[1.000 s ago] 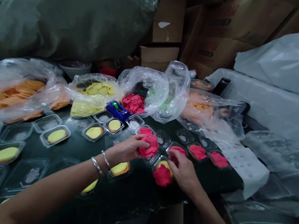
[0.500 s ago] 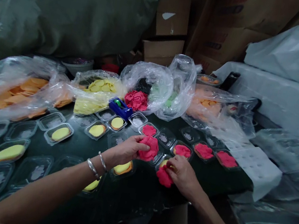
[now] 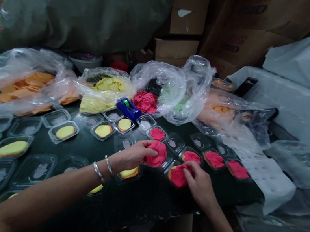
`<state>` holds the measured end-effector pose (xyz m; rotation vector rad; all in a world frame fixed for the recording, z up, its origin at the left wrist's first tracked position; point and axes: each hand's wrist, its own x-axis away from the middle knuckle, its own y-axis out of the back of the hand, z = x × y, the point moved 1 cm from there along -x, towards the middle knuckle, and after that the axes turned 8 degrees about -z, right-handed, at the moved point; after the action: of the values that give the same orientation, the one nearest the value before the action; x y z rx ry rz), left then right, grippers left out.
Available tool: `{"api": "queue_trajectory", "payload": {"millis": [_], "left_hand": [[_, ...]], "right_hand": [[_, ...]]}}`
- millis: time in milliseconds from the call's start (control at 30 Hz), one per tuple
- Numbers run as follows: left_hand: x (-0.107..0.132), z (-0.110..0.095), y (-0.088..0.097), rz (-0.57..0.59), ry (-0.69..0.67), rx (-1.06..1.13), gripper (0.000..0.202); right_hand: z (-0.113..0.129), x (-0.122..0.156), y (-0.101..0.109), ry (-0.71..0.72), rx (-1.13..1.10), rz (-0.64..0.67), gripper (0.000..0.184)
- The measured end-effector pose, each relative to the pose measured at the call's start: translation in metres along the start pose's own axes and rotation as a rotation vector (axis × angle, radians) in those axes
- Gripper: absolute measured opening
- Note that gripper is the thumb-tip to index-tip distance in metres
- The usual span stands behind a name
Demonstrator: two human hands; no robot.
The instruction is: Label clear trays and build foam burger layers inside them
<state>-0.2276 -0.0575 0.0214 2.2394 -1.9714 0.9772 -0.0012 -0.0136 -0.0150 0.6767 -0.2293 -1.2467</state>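
Observation:
Between the thumb and fingers of my left hand point(image 3: 137, 153) is a red flower-shaped piece point(image 3: 157, 155), perhaps more than one layer thick; it hangs above the table. My right hand point(image 3: 199, 181) pinches the edge of another red flower-shaped piece point(image 3: 178, 176). That piece lies over a small clear plastic tray point(image 3: 170, 166), covering most of the yellow disc in it. Just behind stands a tray with a red piece point(image 3: 191, 157) on an orange disc. Near my left wrist, a yellow disc point(image 3: 129, 173) rests on an orange one in its tray.
Several clear trays, some with yellow discs point(image 3: 65, 132), cover the dark table's left side. Behind them lie plastic bags of orange discs point(image 3: 33, 84), yellow discs point(image 3: 109, 84) and red pieces point(image 3: 145, 101). A blue tape dispenser point(image 3: 128, 109) stands before the bags. White sheeting point(image 3: 272, 180) drapes at right.
The red piece in my right hand has moved from the tray's front edge up over the yellow disc, now mostly covered. My left hand still holds its piece. The view has shifted slightly.

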Motion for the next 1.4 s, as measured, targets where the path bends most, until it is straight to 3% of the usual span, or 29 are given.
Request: {"api": "queue_trajectory", "payload": {"millis": [100,267,333,433,533,667,833,1000,1067,1167,1233,1333,1400], "left_hand": [[-0.002,0.002,0.002,0.002,0.007,-0.004,0.032],[-0.003,0.000,0.005,0.010,0.025,-0.015,0.031],[-0.002,-0.001,0.006,0.008,0.028,-0.028,0.032],[-0.002,0.000,0.010,-0.005,0.018,-0.058,0.036],[-0.002,0.001,0.014,0.044,0.013,-0.040,0.039],[0.005,-0.003,0.012,0.142,0.023,0.005,0.045],[0.015,-0.009,0.014,0.174,-0.018,-0.052,0.042],[0.031,-0.013,0.038,0.111,0.018,0.003,0.045],[0.037,-0.014,0.045,0.104,0.027,0.058,0.047],[0.043,-0.014,0.050,0.112,0.022,0.144,0.044],[0.045,-0.015,0.054,0.115,0.003,0.179,0.037],[0.048,-0.021,0.069,0.035,-0.095,0.198,0.030],[0.053,-0.028,0.086,-0.090,-0.203,0.208,0.028]], "right_hand": [[-0.006,0.004,-0.006,0.203,0.290,-0.046,0.024],[-0.008,0.013,0.001,0.444,0.492,-0.297,0.028],[-0.010,0.017,0.003,0.494,0.543,-0.290,0.022],[-0.015,0.028,-0.001,0.506,0.600,-0.154,0.020],[-0.008,0.036,-0.006,0.457,0.576,-0.113,0.022],[0.034,0.019,-0.003,0.397,0.325,-0.164,0.024],[0.085,-0.027,-0.018,0.294,0.024,0.074,0.019],[0.088,-0.035,-0.052,0.232,-0.236,-0.021,0.004],[0.084,-0.035,-0.062,0.067,-0.489,0.019,0.013],[0.086,-0.040,-0.072,-0.302,-0.914,0.199,0.030],[0.091,-0.044,-0.074,-0.467,-1.060,0.270,0.037],[0.099,-0.045,-0.077,-0.491,-1.091,0.250,0.036],[0.103,-0.039,-0.081,-0.458,-1.049,0.238,0.035]]}}
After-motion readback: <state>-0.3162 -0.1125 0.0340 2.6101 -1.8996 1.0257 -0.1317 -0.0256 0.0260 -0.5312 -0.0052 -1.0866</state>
